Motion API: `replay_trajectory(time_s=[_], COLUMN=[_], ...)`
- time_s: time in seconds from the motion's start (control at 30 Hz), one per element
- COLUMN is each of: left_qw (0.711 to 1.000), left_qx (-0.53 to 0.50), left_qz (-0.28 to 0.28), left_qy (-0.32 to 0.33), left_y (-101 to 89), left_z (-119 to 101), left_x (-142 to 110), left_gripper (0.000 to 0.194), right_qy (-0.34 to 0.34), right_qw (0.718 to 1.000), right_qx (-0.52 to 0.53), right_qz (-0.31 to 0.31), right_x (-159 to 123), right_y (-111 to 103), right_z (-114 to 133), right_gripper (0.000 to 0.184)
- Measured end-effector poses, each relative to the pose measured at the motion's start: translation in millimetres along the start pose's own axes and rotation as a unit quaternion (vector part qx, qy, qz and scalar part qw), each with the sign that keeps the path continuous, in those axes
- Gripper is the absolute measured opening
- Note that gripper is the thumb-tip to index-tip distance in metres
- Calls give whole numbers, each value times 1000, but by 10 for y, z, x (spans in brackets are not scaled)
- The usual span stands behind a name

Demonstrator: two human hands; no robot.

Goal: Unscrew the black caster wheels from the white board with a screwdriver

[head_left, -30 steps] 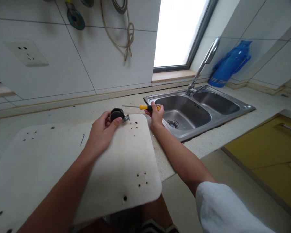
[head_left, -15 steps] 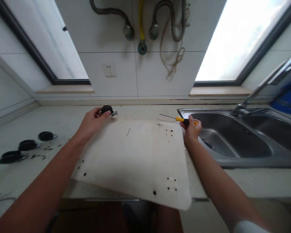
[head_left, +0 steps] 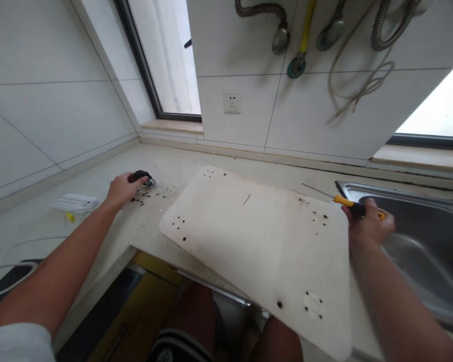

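My left hand [head_left: 121, 191] is closed on a black caster wheel [head_left: 140, 175] with a metal bracket, low over the left part of the counter. Several small dark screws [head_left: 143, 196] lie scattered just beside it. In my right hand [head_left: 373, 223] is a screwdriver [head_left: 345, 202] with a yellow and black handle, its thin shaft pointing left. A white board [head_left: 245, 236] with rounded corners and groups of dark holes lies between my hands, its near right part jutting over the counter edge. One thin dark pin or mark [head_left: 246, 199] shows on the board.
A steel sink [head_left: 434, 221] is set into the counter [head_left: 196, 161] at the right. White plastic pieces [head_left: 75, 203] lie at the left, near a small yellow item [head_left: 70, 217]. Pipes and a tied cord [head_left: 362, 90] hang on the tiled wall, beside a socket [head_left: 232, 102].
My left hand has carried the caster from the board's far edge to the left, by the loose screws. The view has turned left. The screwdriver stays in my right hand.
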State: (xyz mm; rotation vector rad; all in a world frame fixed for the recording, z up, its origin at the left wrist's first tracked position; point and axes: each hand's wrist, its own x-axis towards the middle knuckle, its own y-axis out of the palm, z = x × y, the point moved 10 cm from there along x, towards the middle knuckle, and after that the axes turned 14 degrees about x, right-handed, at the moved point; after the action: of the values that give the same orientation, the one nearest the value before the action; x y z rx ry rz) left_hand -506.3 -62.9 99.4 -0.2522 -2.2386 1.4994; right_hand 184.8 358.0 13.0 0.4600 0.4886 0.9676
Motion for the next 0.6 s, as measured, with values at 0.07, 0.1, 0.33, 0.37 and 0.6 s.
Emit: replay_trajectory(time_s=[0.07, 0.1, 0.33, 0.37, 0.6], left_qw=[1000, 1000, 999, 998, 958], left_qx=[6, 7, -45, -61, -233], left_qz=[0, 2, 3, 7, 99], left_qy=[-3, -3, -16, -25, -135], left_y=[50, 79, 101, 103, 331], left_z=[37, 49, 114, 124, 244], left_x=[-46, -74, -163, -152, -107], left_gripper=[35, 31, 34, 34, 30], right_qy=[6, 7, 7, 7, 8], right_qw=[1000, 1000, 999, 999, 999], right_qx=[11, 15, 30, 30, 25], right_qz=[-11, -14, -14, -14, -19], right_x=[-19, -26, -40, -36, -18], right_y=[-8, -8, 1, -1, -15], right_z=[-1, 2, 5, 3, 3], right_gripper=[26, 26, 24, 24, 26])
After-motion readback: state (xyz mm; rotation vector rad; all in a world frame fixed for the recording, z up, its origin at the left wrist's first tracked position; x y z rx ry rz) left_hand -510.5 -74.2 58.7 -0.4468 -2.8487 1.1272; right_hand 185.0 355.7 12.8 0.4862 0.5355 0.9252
